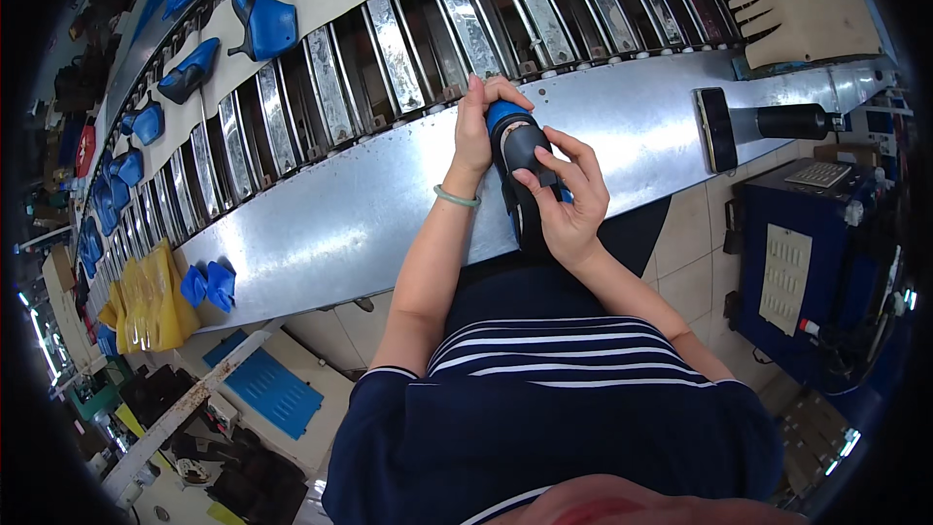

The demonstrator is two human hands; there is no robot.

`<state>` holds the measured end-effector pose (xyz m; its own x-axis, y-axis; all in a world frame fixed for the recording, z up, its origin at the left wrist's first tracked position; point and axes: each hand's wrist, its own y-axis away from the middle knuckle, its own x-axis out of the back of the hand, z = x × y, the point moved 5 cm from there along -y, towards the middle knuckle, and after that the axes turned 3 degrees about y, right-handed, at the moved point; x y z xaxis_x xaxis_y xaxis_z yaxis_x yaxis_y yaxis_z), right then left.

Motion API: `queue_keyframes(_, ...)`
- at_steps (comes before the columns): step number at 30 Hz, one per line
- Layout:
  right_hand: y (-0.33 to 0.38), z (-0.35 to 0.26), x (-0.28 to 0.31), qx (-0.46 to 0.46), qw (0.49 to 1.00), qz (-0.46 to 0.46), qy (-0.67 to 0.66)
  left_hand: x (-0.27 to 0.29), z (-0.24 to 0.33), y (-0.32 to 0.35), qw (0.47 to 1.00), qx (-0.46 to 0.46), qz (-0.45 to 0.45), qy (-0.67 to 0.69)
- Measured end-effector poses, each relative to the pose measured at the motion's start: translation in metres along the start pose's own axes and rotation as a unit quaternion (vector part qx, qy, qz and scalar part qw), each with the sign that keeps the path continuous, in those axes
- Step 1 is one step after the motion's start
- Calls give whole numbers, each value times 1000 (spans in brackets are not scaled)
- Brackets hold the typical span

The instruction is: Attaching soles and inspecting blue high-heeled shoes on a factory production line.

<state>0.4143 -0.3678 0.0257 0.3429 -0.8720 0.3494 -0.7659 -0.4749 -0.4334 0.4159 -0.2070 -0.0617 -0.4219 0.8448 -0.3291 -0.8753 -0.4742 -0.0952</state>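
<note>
A black shoe (523,150) fitted on a blue shoe last (504,110) is held over the metal bench, right in front of me. Around the far, blue end of the last curl the fingers of my left hand (476,129), its palm along the shoe's left side. My right hand (573,196) grips the shoe from the right, thumb and fingertips pressing on the black upper. Part of the shoe's near end is hidden by the right hand. A green bangle (456,196) circles my left wrist.
Beyond the metal bench (369,199) runs a slatted conveyor (392,53), with blue shoe lasts (264,24) on its left stretch. Yellow plastic (155,299) and blue pieces (216,286) lie at the bench's left end. A phone (716,129) and a black handle (792,121) are at right, above a blue machine cabinet (768,224).
</note>
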Motion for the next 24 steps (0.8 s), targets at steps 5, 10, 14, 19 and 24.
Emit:
queue_keyframes(5,4,8,-6,-2,998,-2,-56,0,1,-1,1000,-3,14,-4)
queue_keyframes(10,3,11,-9,-5,999,-3,-43,1,-1,0,1000,0,0,3)
queue_keyframes(14,2,12,-9,7,1000,-11,-18,1,-1,-1,1000,-4,-13,3)
queue_keyframes(19,1,13,-10,13,1000,-7,-13,1,-3,-1,1000,7,15,5)
queue_keyframes(24,0,15,-9,17,1000,-7,-6,-1,-2,-2,1000,5,11,9)
